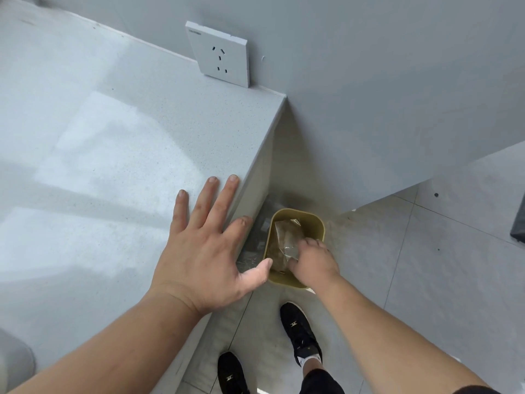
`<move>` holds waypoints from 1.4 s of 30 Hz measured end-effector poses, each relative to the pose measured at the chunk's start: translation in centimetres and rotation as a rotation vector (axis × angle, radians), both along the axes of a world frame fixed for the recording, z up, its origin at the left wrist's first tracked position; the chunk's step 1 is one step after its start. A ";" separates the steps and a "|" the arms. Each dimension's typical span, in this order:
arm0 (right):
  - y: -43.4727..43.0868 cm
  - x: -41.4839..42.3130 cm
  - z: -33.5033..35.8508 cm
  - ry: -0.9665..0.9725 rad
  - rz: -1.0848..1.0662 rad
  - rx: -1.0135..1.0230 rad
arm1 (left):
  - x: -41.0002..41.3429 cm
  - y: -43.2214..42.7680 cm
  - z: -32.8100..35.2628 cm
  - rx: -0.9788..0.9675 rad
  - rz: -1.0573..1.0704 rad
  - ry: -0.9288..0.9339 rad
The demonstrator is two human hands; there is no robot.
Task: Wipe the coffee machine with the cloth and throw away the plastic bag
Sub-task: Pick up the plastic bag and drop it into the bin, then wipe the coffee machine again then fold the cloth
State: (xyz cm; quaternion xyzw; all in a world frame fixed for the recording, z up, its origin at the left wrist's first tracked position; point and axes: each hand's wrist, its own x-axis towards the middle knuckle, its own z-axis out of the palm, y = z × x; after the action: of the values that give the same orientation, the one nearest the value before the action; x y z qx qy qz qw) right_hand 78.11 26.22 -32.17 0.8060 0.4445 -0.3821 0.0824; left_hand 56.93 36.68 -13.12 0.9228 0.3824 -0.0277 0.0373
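A clear plastic bag [285, 237] lies crumpled inside a small yellow bin [321, 226] on the floor beside the counter's end. My right hand [312, 258] reaches down into the bin, fingers curled on the bag. My left hand [207, 245] rests flat and spread on the grey counter [113, 152], near its right edge. Neither the coffee machine nor the cloth is in view.
A white wall socket [220, 54] sits on the grey wall [383, 66] behind the counter. My two black shoes [301, 334] stand on the tiled floor [426, 265] just in front of the bin. A dark object [518, 223] shows at the right edge.
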 end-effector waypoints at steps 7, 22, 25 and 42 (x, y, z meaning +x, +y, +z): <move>-0.3 1.4 6.8 -0.050 0.097 0.073 | 0.0 0.0 0.5 -0.008 0.012 0.018; 0.9 0.1 22.4 -0.119 0.342 0.428 | 0.1 -0.5 5.7 -0.263 0.174 0.011; 2.0 -0.1 25.2 -0.138 0.380 0.488 | -0.6 -0.8 8.3 -0.231 0.243 0.006; 9.7 -3.6 43.2 -0.184 0.608 0.848 | -5.8 0.1 25.6 0.146 0.470 -0.227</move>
State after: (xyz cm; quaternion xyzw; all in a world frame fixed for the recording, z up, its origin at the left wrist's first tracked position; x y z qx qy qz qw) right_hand 74.50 35.92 11.01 0.6335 0.7646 -0.0553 -0.1050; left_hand 51.17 36.77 12.49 0.8063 0.5803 0.1132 0.0188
